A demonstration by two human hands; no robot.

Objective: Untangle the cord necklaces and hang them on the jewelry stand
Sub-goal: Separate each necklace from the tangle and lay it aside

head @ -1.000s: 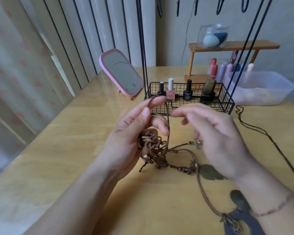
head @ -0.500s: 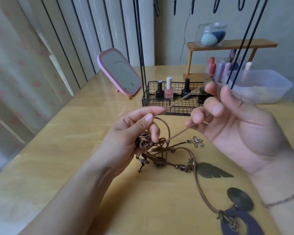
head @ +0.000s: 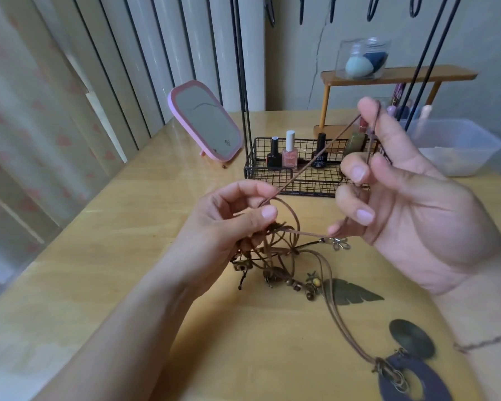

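Note:
A tangle of brown cord necklaces point(head: 275, 256) with beads and metal charms lies on the wooden table point(head: 122, 256). My left hand point(head: 226, 227) grips the top of the knot, thumb and fingers curled around the cords. My right hand point(head: 411, 204) is raised to the right, pinching one brown cord point(head: 310, 166) that runs taut from the knot up to its thumb and forefinger. A leaf pendant point(head: 353, 293) and dark disc pendants point(head: 411, 340) lie in front on the table. The black jewelry stand point(head: 240, 82) rises behind, its hooks at the top edge.
The stand's wire basket point(head: 261, 172) holds nail polish bottles. A pink mirror point(head: 206, 123) leans at the back left. A wooden shelf point(head: 394, 75) with a clear jar and a clear plastic tub point(head: 460, 149) stand at the back right.
My right hand has risen up and to the right, drawing one cord out taut from the knot. My left hand stays on the tangle.

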